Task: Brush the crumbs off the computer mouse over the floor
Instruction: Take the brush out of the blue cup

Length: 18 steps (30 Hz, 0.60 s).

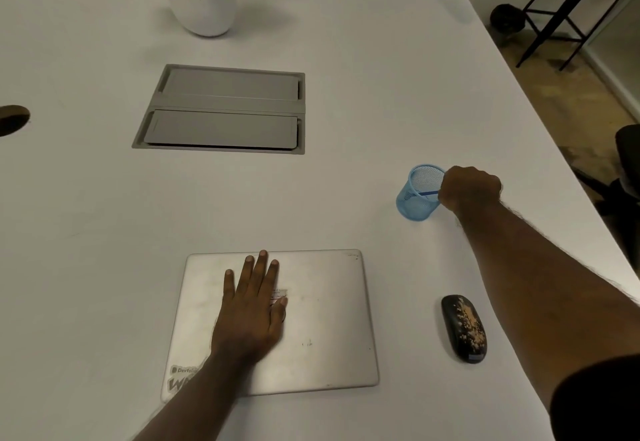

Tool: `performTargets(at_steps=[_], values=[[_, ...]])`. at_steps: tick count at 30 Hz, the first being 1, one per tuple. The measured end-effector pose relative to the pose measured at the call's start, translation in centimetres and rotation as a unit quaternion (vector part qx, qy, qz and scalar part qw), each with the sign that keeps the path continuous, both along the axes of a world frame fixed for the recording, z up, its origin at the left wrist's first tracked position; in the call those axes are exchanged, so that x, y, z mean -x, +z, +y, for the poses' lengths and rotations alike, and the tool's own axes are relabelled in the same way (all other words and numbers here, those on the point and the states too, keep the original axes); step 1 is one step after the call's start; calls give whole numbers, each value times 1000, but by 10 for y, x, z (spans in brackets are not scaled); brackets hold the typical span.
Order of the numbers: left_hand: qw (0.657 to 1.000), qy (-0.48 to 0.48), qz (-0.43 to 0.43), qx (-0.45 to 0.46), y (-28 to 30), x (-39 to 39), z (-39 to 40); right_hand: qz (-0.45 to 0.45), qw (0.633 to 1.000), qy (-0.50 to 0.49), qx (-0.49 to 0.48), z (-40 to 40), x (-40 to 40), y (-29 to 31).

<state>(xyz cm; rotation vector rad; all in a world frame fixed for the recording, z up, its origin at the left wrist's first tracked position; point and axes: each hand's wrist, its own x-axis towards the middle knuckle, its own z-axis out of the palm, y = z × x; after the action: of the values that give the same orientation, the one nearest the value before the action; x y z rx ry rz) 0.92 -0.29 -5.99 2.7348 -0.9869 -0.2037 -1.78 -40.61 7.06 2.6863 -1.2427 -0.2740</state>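
A black computer mouse [464, 328] lies on the white table at the front right, its top speckled with tan crumbs. My right hand [471, 189] is farther back, at the rim of a blue mesh cup [414, 198], with its fingers closed around a thin blue handle [429, 193] that pokes into the cup. What is at the handle's end is hidden by the hand. My left hand [251, 305] rests flat, fingers spread, on a closed silver laptop [329, 323] near the front edge.
A grey cable hatch [221, 108] is set into the table's middle. A white plant pot [202, 4] stands at the back. The table's right edge [554, 129] drops to a brown floor [571, 94] with a black frame and a chair.
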Motion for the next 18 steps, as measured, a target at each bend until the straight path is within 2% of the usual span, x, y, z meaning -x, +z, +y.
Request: performTargets(at_steps=[5, 11, 15, 18], values=[[1000, 3, 6, 0, 2, 1, 0, 5, 1000, 19, 16, 2, -2, 0], [1000, -1, 10, 3, 8, 2, 0, -35, 998, 40, 25, 2, 8, 10], [1000, -3, 16, -7, 16, 2, -1, -134, 988, 50, 50, -4, 35, 28], [1000, -4, 26, -14, 22, 4, -2, -226, 973, -4, -54, -12, 74, 38]])
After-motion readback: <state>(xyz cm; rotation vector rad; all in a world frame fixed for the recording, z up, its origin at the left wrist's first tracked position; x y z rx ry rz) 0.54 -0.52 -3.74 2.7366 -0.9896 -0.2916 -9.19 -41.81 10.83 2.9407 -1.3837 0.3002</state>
